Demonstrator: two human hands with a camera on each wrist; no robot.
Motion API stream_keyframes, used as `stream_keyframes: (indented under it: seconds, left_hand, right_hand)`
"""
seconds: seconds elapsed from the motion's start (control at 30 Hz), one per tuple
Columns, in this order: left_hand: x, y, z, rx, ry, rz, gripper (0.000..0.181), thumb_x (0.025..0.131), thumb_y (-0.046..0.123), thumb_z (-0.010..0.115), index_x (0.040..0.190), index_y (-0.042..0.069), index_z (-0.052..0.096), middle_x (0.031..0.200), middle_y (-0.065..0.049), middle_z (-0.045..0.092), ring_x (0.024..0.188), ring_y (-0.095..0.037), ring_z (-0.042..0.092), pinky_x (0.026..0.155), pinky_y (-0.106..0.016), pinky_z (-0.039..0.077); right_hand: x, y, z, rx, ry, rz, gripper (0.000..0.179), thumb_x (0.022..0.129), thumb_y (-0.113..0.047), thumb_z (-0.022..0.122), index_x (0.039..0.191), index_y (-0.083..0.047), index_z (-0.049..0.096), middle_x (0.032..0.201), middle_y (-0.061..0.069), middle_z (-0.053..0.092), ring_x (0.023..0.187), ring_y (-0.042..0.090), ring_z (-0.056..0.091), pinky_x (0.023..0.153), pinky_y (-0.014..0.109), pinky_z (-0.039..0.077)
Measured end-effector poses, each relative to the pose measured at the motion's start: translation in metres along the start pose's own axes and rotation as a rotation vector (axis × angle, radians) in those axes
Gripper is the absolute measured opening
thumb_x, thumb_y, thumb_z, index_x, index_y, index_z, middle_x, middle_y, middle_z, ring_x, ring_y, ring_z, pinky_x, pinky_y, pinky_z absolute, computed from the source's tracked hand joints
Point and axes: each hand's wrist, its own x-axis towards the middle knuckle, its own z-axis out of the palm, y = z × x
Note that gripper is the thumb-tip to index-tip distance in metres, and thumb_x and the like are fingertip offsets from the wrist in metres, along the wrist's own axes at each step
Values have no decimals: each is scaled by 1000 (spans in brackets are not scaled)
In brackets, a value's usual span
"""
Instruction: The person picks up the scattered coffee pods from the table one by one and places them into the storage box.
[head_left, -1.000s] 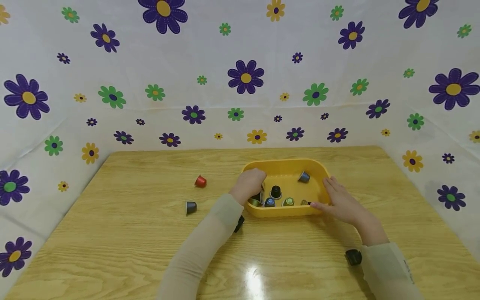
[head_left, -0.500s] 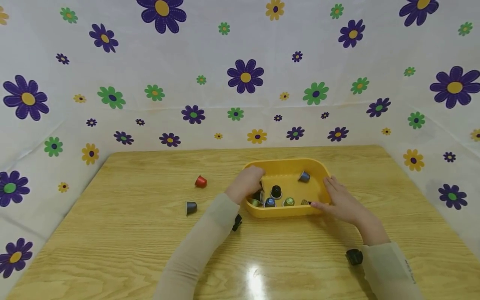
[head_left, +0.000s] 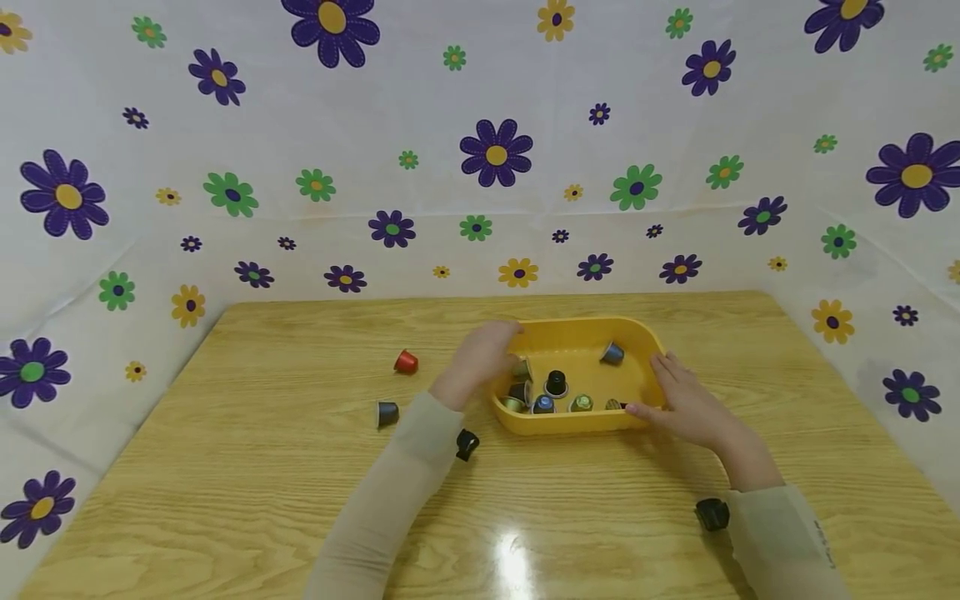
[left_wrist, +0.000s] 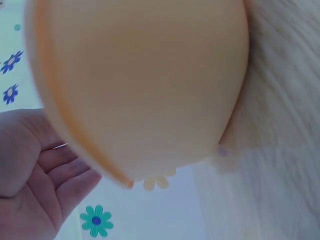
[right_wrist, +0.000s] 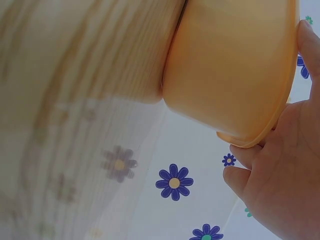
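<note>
A yellow tray (head_left: 577,423) stands on the table, holding several coffee capsules. My left hand (head_left: 480,357) is at its left rim, fingers loosely bent over the edge and holding nothing visible. Just by those fingertips lies an olive capsule (head_left: 522,370), partly hidden. My right hand (head_left: 693,408) grips the tray's right end, with its thumb on the front rim and fingers along the side. In the tray I also see a black capsule (head_left: 556,382), a light green capsule (head_left: 582,403) and a blue capsule (head_left: 612,353) tipped on its side.
On the wooden table (head_left: 247,500), left of the tray, lie a red capsule (head_left: 406,362) and a dark grey capsule (head_left: 387,413). A black wrist camera (head_left: 467,444) hangs under the left sleeve, another (head_left: 712,514) at the right sleeve. Flowered cloth (head_left: 495,100) encloses the table's back and sides.
My left hand has drawn back leftward from inside the tray to its rim, its fingers loosening. The olive capsule now shows in the tray. The right hand has stayed in place.
</note>
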Motion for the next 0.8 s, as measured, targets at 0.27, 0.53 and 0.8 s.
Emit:
stream_keyframes:
  seconds: [0.27,0.53,0.8]
  left_hand:
    - [-12,-10,-9,-52,142,-17,39,72,18,57,108,7,47,107,-5,47,96,-17,42,81,-28,33]
    - [-28,-20,-13,-57,210,-29,39,73,20,57,108,7,47,107,-5,47,97,-17,41,81,-28,32]
    - [-49,-31,-16,-32,229,-41,39,72,20,57,108,7,48,107,-6,47,97,-18,42,81,-30,33]
  right_hand:
    - [1,0,0,-13,7,-2,86,71,-56,38,125,3,4,128,21,0,114,32,-1,87,48,8]
    - [0,-2,-2,-1,0,-8,85,72,-55,38,125,4,5,127,22,1,114,32,-2,87,48,7]
    - [-1,-4,-2,-3,-6,1,86,72,-55,38,125,3,4,127,22,0,114,31,-3,87,48,7]
